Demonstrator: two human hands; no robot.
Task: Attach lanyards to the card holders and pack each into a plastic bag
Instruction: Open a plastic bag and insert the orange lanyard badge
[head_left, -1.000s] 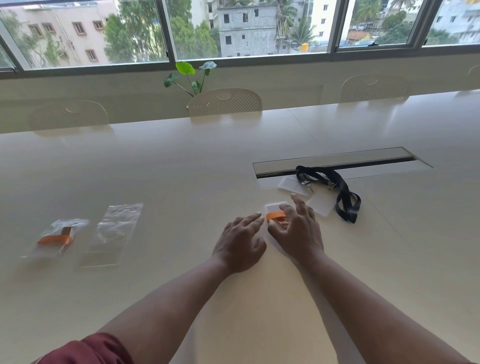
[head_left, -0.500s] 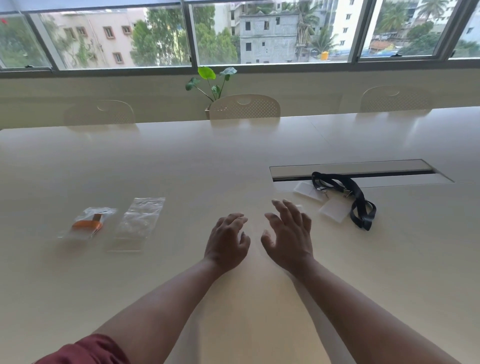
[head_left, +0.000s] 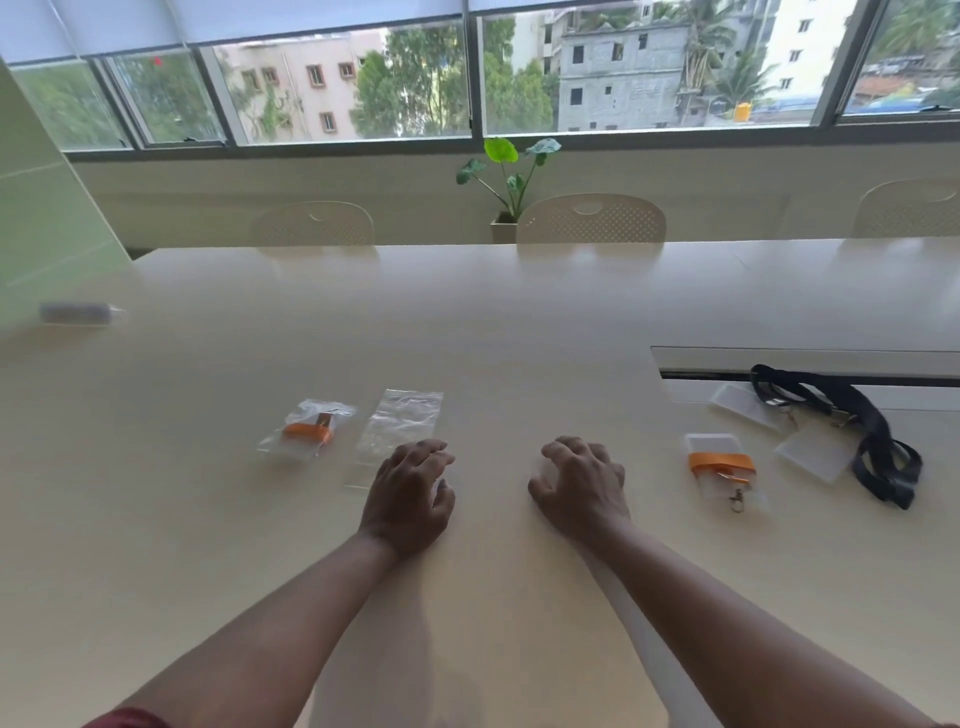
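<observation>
Reaching, left hand (head_left: 408, 493) seemingly touches plastic bag (head_left: 400, 434) edge.

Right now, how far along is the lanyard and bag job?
Done: one packed bag with an orange lanyard set. In hand: nothing; the left hand reaches the empty bag, the right hand is free. Left: bag the orange-lanyard holder; fit the black lanyards to two clear holders.
</observation>
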